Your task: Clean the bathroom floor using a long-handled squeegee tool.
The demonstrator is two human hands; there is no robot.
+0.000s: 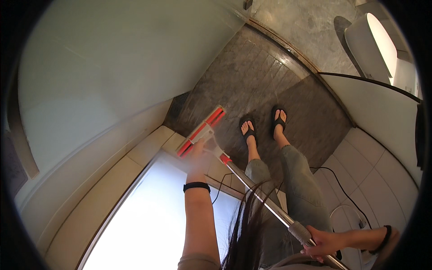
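Observation:
A long-handled mop or squeegee crosses the view, its grey-and-red head (203, 131) raised at the left and its metal pole (261, 195) slanting down to the lower right. My left hand (198, 147), partly blurred, grips the head near its grey bracket; the exact finger positions are hard to make out. Further down the pole, just below a ribbed grey collar (299, 233), my right hand (320, 241) is closed around the metal. A red joint (225, 159) links the head to the pole.
My sandalled feet (249, 130) stand on a dark tiled floor (249, 74). A pale panel (111, 57) rises at left above a bright window (141, 222). A curved floor track (290, 50) runs past a white toilet (368, 47). A black cord (347, 190) hangs at right.

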